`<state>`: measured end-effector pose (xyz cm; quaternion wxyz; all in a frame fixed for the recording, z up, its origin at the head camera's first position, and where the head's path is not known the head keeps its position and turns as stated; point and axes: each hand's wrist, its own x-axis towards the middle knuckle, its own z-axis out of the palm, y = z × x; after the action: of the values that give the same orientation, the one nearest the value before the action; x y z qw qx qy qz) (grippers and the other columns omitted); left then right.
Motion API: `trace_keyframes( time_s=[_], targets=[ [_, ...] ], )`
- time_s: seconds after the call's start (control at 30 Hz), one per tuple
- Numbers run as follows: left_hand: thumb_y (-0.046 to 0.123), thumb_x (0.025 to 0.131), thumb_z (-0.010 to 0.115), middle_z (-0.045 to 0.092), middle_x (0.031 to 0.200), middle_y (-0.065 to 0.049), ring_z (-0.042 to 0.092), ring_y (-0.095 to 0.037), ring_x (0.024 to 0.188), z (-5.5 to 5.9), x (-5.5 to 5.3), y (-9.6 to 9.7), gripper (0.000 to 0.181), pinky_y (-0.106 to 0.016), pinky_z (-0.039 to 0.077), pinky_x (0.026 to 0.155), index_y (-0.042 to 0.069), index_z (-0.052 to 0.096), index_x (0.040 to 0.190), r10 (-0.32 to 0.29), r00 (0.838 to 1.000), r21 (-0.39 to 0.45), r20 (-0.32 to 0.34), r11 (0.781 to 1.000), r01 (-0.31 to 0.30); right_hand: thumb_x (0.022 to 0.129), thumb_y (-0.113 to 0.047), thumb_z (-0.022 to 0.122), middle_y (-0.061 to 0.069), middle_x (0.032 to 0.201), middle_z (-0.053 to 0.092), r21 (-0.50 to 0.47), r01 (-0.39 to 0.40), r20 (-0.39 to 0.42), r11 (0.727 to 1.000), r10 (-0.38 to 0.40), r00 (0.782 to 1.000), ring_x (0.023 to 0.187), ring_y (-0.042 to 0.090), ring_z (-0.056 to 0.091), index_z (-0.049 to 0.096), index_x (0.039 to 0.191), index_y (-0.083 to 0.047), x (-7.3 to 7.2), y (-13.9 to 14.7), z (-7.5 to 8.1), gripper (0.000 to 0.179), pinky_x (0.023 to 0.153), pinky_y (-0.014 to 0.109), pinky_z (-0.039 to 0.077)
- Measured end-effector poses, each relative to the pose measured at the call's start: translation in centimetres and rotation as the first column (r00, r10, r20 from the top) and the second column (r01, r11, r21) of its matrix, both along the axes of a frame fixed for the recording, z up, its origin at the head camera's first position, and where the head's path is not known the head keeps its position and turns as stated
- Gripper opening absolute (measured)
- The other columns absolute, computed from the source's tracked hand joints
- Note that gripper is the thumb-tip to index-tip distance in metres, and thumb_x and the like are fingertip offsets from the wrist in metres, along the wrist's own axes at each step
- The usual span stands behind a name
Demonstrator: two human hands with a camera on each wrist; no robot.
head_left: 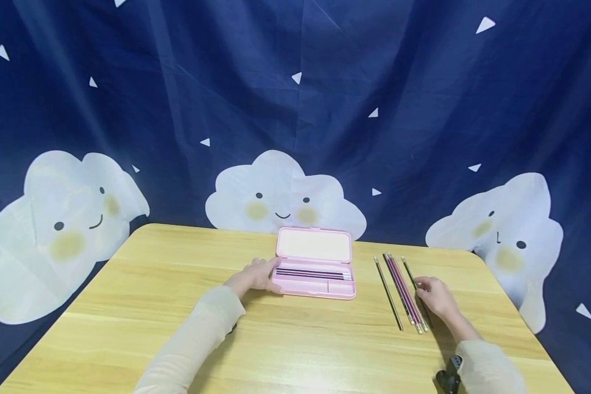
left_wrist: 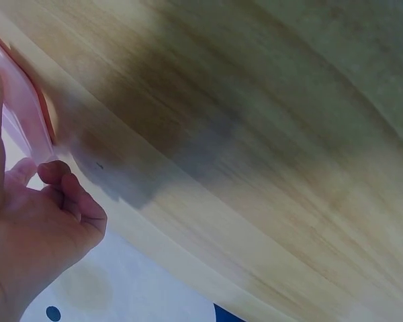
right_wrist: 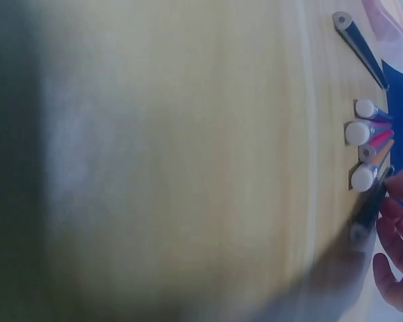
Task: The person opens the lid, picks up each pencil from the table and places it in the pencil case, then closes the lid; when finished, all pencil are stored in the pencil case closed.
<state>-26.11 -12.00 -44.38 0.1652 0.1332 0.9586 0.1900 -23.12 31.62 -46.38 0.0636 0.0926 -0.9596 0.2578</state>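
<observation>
Clock directions are referenced to the centre of the pencil case (head_left: 300, 286), 12 o'clock being the far edge of the bench (head_left: 315, 342); the pencil case lies on the bench, its lid (head_left: 314, 245) open toward 12 o'clock; stored pencils (head_left: 310, 272) lie lengthwise in the far compartment, pale ends at 3 o'clock; a short divider (head_left: 328, 286) stands in the near compartment, toward 4 o'clock.

The left hand (head_left: 257, 274) is at 9 o'clock; its grip is clamped on that end of the pencil case, thumb at the near corner.

The right hand (head_left: 437, 298) is between 3 and 4 o'clock; its grip is together on a dark pencil (head_left: 408, 269), pinched between thumb and fingers; whether this pencil is clear of the bench cannot be told; just beside it lies a bundle of pencils (head_left: 403, 287), white ends toward the near edge; a single pencil (head_left: 388, 294) lies apart, nearer the pencil case.

A blue curtain (head_left: 256, 82) with printed clouds hangs beyond the bench at 12 o'clock.
</observation>
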Motion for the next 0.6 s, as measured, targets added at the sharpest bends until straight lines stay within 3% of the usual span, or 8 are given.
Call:
trace_keyframes(
  time_s=[0.13,0.37,0.6],
  targets=[
    [0.046,0.067,0.076,0.043,0.132,-0.022,0.037,-0.037,0.118,-0.08,0.00,-0.06,0.092,-0.052,0.033,0.096,0.016,0.031,0.142,-0.007,1.000,0.002,-0.010,1.000,0.007,0.078,0.002,0.052,0.013,0.077,0.060,0.062,0.007,-0.012,0.998,-0.006,1.000,0.071,0.025,0.055,0.059,0.104,0.014,0.03,0.28,0.07,0.029,0.066,0.044,0.046],
    [0.045,0.067,0.076,0.043,0.132,-0.021,0.037,-0.036,0.118,-0.12,-0.05,-0.14,0.092,-0.052,0.033,0.096,0.017,0.030,0.142,-0.005,1.000,0.022,-0.007,1.000,0.005,0.080,-0.008,0.064,0.012,0.077,0.056,0.081,-0.014,-0.012,0.997,0.015,1.000,0.072,0.027,0.054,0.059,0.105,0.013,0.06,0.32,-0.17,0.034,0.065,0.045,0.046],
    [0.044,0.068,0.076,0.042,0.133,-0.021,0.036,-0.036,0.119,-0.09,-0.05,-0.14,0.094,-0.052,0.034,0.096,0.016,0.029,0.143,-0.012,1.000,0.032,0.001,0.999,0.012,0.080,-0.002,0.059,0.019,0.078,0.059,0.089,0.039,0.015,0.995,-0.040,0.999,0.074,0.033,0.057,0.059,0.104,0.012,-0.20,0.19,-0.32,0.029,0.068,0.048,0.046]
  ],
)
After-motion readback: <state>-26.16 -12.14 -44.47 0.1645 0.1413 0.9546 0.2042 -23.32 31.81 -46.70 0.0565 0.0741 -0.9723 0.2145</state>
